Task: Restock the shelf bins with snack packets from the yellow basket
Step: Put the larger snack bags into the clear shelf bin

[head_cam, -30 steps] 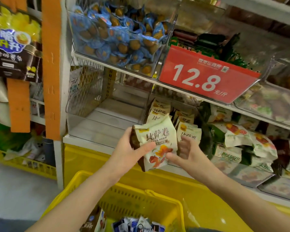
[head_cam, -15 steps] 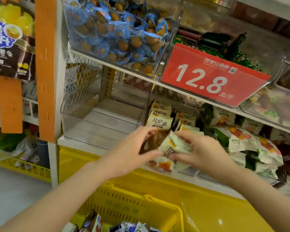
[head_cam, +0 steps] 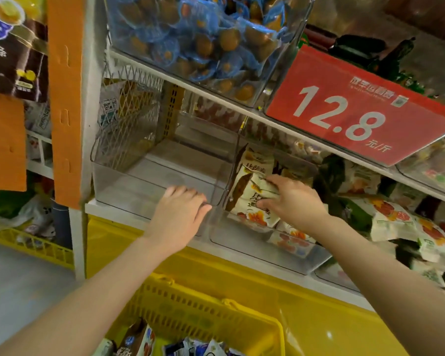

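The white shelf [head_cam: 106, 209] runs across the view just ahead of both grips. The yellow basket [head_cam: 216, 308] sits below them, nearer the person, with a few loose packets [head_cam: 139, 340] lying in its bottom. Above the right grip hangs a red price sign [head_cam: 344, 109] reading 12.8, and above the left grip stands an upper bin [head_cam: 203, 47] packed with blue-wrapped snacks. Directly beyond the left grip is a clear bin [head_cam: 139, 186] whose bare floor shows through its walls. Around the right grip is a second bin [head_cam: 254, 253], which holds cream-coloured packets with orange print. The left grip [head_cam: 180, 217] is at the front wall of the clear bin, its fingers loose and lightly bent, holding nothing; whether they touch the plastic I cannot tell. The right grip [head_cam: 293, 201] reaches into the second bin, thumb and fingers pinching one cream snack packet [head_cam: 247, 194]. That packet stands tilted near the bin's left wall, on top of the other packets in the bin.
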A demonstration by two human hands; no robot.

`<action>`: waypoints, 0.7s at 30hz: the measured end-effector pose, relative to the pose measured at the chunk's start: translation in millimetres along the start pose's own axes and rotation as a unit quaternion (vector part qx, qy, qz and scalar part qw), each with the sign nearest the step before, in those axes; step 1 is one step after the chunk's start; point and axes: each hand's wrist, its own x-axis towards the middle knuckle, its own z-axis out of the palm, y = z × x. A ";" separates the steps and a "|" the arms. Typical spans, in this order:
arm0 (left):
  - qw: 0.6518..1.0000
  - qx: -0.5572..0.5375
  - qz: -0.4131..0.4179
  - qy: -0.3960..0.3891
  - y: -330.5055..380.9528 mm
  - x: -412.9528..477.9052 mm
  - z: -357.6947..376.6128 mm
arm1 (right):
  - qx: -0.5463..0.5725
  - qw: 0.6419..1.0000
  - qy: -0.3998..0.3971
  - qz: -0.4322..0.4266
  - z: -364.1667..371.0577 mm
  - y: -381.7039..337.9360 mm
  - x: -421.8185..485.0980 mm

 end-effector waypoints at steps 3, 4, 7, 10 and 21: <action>1.000 -0.005 0.002 0.013 0.1 -0.7 1.2 | -0.002 0.997 -0.071 0.016 14.4 -4.6 20.4; 1.000 -0.006 0.002 0.016 0.1 -0.9 1.4 | -0.001 0.995 -0.095 0.011 18.0 -4.8 25.3; 1.000 -0.008 0.004 0.018 -0.3 -0.9 1.4 | 0.029 0.993 -0.116 -0.014 23.8 -1.2 31.2; 1.000 -0.008 0.004 0.014 -0.1 -0.7 1.8 | 0.032 0.992 -0.117 -0.026 23.8 1.0 30.0; 0.998 0.016 0.042 -0.044 -2.3 -17.2 -21.0 | 0.025 0.991 0.057 -0.115 28.2 -23.8 -41.1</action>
